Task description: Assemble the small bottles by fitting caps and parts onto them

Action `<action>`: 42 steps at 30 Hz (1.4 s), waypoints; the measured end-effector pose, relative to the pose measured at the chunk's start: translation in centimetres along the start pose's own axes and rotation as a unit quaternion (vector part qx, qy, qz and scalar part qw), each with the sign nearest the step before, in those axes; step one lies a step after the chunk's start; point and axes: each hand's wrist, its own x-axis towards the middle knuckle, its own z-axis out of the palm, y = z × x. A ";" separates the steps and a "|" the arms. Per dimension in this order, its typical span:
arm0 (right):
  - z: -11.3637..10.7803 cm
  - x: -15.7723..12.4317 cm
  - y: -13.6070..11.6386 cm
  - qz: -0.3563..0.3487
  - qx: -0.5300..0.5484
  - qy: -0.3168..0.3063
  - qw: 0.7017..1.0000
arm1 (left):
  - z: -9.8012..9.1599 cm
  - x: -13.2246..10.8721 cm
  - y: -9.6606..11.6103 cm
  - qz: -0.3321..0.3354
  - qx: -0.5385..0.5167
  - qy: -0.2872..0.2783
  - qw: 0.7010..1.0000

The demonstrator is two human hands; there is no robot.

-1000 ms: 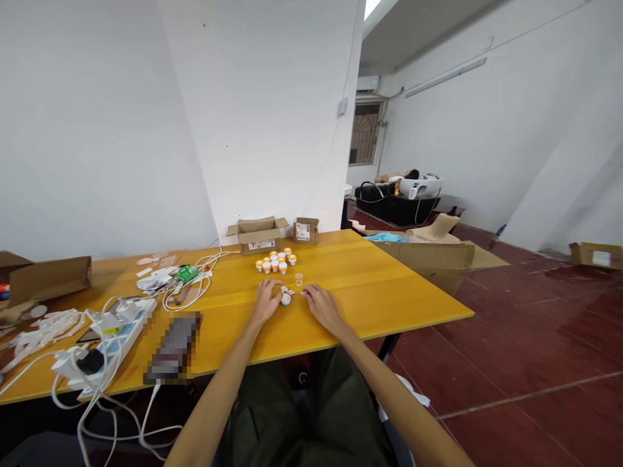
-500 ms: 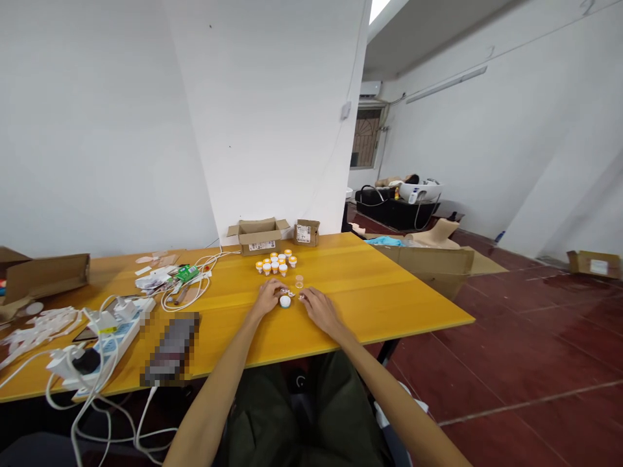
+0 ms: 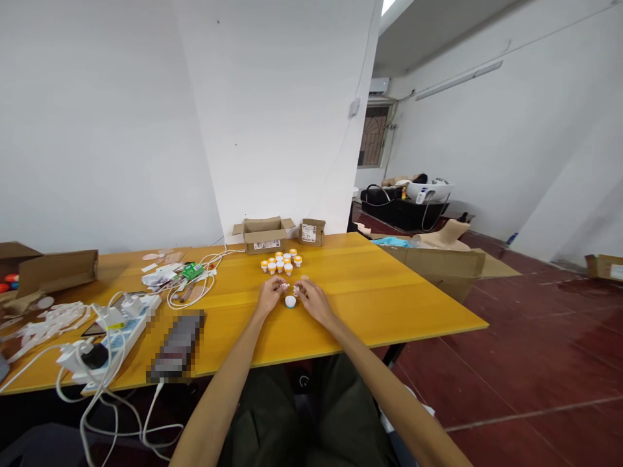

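My left hand [image 3: 270,295] is above the table, its fingertips closed on a small white piece [image 3: 285,286] too tiny to name. Facing it, my right hand [image 3: 314,301] pinches another small white piece [image 3: 296,290]. Just below the gap between both hands stands a small round white container-like part [image 3: 291,302] with a bluish-green lower edge. A clear round disc lies behind the right fingers, mostly hidden. Farther back, several white-and-orange bulb-shaped items [image 3: 280,261] stand in a cluster.
Two cardboard boxes, an open one [image 3: 263,237] and a smaller one [image 3: 312,232], stand against the wall. To the left lie a blurred dark phone-like device [image 3: 176,344], a power strip [image 3: 124,337] with tangled white cables, and a green packet [image 3: 193,270]. The table's right edge borders the floor.
My right hand has lifted slightly and come closer to the left, now with a white piece at its fingertips. The small pieces are raised between the hands. The view has shifted slightly.
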 end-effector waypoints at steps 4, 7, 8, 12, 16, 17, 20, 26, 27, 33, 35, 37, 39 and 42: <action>0.7 1.0 -0.5 -0.012 0.006 0.006 1.000 | 0.0 0.0 0.1 -0.008 -0.015 -0.002 1.000; 1.0 1.2 -0.7 -0.007 0.006 0.012 1.000 | 0.0 0.1 -0.1 -0.006 -0.018 -0.005 1.000; 1.0 1.2 -0.7 -0.005 0.006 0.017 1.000 | 0.1 0.2 -0.1 -0.005 -0.018 -0.006 1.000; 1.2 1.1 -0.6 -0.004 0.017 0.037 0.999 | 0.2 0.2 -0.4 0.001 -0.016 0.007 1.000; 1.2 1.0 -0.8 -0.005 0.034 0.048 0.998 | 0.4 0.1 -0.3 0.011 -0.008 0.026 1.000; 1.2 1.0 -0.9 -0.007 0.035 0.047 0.998 | 0.5 0.0 -0.2 0.014 -0.008 0.025 1.000; 1.0 1.1 -1.1 -0.013 0.032 0.044 0.998 | 0.7 -0.2 0.1 0.021 -0.010 0.011 1.000; 1.1 1.1 -0.5 0.006 0.046 0.051 0.998 | 1.0 -0.2 0.4 0.004 -0.039 -0.016 0.999; 1.2 1.1 -0.3 0.011 0.052 0.053 0.997 | 1.0 -0.2 0.4 0.000 -0.043 -0.018 0.999; 1.5 1.1 0.1 0.038 0.109 0.076 0.990 | 1.0 -0.3 0.5 0.002 -0.052 -0.015 0.999; 1.6 1.1 0.1 0.041 0.122 0.086 0.988 | 1.0 -0.3 0.4 0.004 -0.054 -0.011 0.998; 1.6 1.1 0.1 0.043 0.130 0.091 0.986 | 1.0 -0.3 0.3 0.004 -0.056 -0.004 0.998; 1.5 1.1 0.0 0.042 0.130 0.091 0.986 | 1.0 -0.3 0.2 0.005 -0.059 0.002 0.998; 1.4 1.0 0.0 0.042 0.123 0.088 0.988 | 1.1 -0.2 0.2 0.010 -0.067 0.009 0.998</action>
